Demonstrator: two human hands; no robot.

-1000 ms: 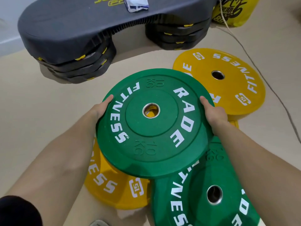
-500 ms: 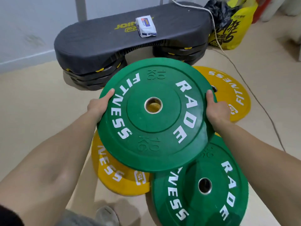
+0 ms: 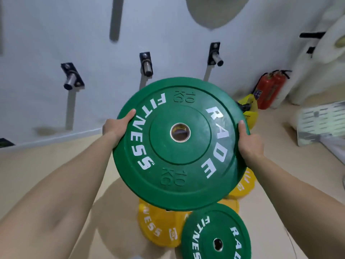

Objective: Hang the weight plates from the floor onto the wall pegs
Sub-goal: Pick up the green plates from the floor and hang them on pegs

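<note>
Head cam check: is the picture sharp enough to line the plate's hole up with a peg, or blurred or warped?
Head view: the held plate is sharp, its lettering legible; the pegs are slightly soft but distinct, each casting a long shadow down the wall; wide-angle distortion splays them outward; the right edge is smeared.

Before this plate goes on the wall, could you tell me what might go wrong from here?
The left hand and right hand grip the held plate only by its rim; a slip could drop it onto the floor plates below.
It may block the view of the middle peg, so its hole might miss.
</note>
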